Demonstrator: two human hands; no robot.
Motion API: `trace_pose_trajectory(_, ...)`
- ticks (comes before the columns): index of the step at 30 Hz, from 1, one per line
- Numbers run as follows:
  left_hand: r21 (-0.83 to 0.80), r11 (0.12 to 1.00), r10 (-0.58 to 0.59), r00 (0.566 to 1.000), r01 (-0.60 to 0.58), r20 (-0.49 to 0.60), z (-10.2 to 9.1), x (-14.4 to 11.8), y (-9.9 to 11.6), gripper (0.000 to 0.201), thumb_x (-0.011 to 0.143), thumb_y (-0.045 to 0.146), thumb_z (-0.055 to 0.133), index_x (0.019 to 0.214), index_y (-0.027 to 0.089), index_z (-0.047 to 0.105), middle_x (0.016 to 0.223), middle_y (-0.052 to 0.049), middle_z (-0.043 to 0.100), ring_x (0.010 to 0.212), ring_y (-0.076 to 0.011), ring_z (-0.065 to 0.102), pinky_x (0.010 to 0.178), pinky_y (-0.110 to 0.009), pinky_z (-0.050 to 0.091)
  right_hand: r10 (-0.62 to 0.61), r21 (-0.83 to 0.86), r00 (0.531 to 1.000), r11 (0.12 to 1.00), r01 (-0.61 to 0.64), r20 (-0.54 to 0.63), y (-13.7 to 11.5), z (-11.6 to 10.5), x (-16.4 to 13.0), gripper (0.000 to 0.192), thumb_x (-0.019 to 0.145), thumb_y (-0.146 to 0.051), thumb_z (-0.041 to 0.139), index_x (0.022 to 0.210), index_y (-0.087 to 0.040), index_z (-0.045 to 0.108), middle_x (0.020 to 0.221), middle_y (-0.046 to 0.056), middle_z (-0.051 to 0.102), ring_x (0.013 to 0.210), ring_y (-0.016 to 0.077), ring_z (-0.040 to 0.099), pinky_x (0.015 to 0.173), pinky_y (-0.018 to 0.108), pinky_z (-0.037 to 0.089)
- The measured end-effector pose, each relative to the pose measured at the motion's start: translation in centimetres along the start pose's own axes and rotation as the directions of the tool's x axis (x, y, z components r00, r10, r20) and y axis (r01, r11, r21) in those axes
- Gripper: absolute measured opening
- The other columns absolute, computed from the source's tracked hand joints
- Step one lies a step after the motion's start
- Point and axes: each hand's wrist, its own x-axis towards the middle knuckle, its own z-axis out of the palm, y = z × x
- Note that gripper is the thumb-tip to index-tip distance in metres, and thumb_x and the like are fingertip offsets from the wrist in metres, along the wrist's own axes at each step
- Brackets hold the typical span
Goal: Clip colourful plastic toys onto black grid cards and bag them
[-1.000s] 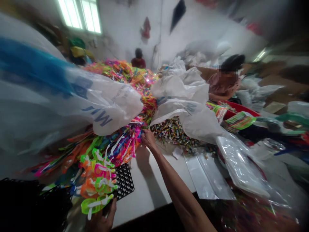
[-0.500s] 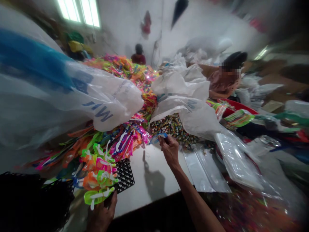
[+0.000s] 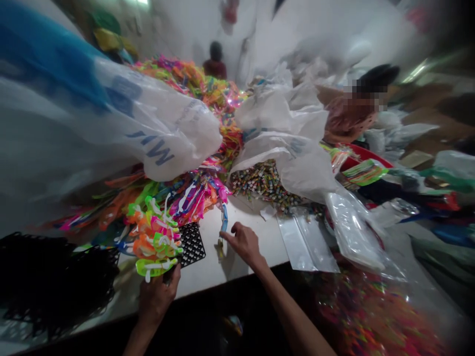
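Note:
My left hand (image 3: 158, 296) grips the near edge of a black perforated board (image 3: 190, 244) that carries a row of neon green, orange and pink plastic toys (image 3: 154, 242). My right hand (image 3: 243, 243) hovers over the white table (image 3: 222, 269), pinching a thin blue toy piece (image 3: 223, 225) that hangs upright from its fingers. Behind it lies a big heap of neon toy pieces (image 3: 185, 198) spilling from under a white plastic sack (image 3: 111, 128).
A pile of small coloured tubes (image 3: 265, 185) lies under another white sack (image 3: 293, 158). Clear flat bags (image 3: 308, 242) lie to the right. Black mesh boards (image 3: 48, 277) are stacked at left. One person (image 3: 352, 113) sits across at right, another (image 3: 215, 59) far back.
My right hand has pulled back from the toy heap toward me, now holding a thin blue piece over the table. The view has tilted downward. The left hand keeps its grip.

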Motion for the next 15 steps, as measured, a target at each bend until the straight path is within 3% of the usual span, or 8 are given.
trace_pose_trajectory(2,-0.002,1.000,0.008,1.000,-0.008,0.010,-0.1,0.0,-0.2,0.033,0.082,0.021,0.041,0.091,0.021,0.073,0.077,-0.012,0.070,0.072,-0.0231,0.067,0.071,-0.034,0.054,-0.053,-0.125,0.996,0.990,0.061,0.064,-1.1,0.7,-1.4,0.035,0.076,-0.051,0.062,0.084,-0.017,0.063,0.077,0.009,0.067,0.071,0.0230,0.061,0.058,0.028,0.035)
trace_pose_trajectory(5,-0.006,1.000,0.014,1.000,-0.014,0.012,-0.3,0.0,-0.1,0.035,0.082,0.018,0.039,0.092,0.021,0.073,0.080,-0.012,0.071,0.078,-0.0237,0.067,0.074,-0.035,0.054,-0.032,-0.136,0.995,0.990,0.046,0.098,-1.8,1.4,-1.8,0.017,0.075,-0.033,0.061,0.083,-0.017,0.062,0.076,0.008,0.067,0.070,0.0218,0.060,0.056,0.026,0.033)
trace_pose_trajectory(8,-0.015,1.000,-0.001,1.000,0.001,0.000,-0.5,-0.3,0.4,0.040,0.083,0.014,0.035,0.093,0.022,0.073,0.083,-0.012,0.071,0.080,-0.0232,0.067,0.075,-0.035,0.053,0.095,0.079,0.983,0.991,-0.108,0.154,-1.0,1.2,-1.5,0.005,0.070,-0.021,0.057,0.068,-0.017,0.059,0.063,0.003,0.060,0.061,0.0168,0.056,0.052,0.024,0.032)
trace_pose_trajectory(12,-0.048,0.998,-0.043,0.999,0.041,-0.028,-0.6,-0.5,1.1,0.033,0.084,0.018,0.041,0.095,0.021,0.072,0.084,-0.011,0.071,0.084,-0.0233,0.067,0.079,-0.035,0.052,0.119,0.425,0.887,0.844,-0.328,0.447,0.6,0.2,-2.4,0.005,0.067,-0.020,0.055,0.064,-0.016,0.056,0.050,-0.004,0.048,0.044,0.0103,0.043,0.046,0.021,0.030)
trace_pose_trajectory(15,-0.071,0.996,-0.064,0.997,0.061,-0.048,-0.6,-0.5,1.2,0.027,0.084,0.024,0.047,0.097,0.020,0.071,0.084,-0.011,0.071,0.086,-0.0236,0.066,0.081,-0.035,0.052,0.094,0.391,0.932,0.889,-0.237,0.350,0.9,-0.3,-3.3,0.005,0.066,-0.019,0.055,0.064,-0.015,0.057,0.057,-0.003,0.050,0.053,0.0104,0.044,0.050,0.021,0.030)
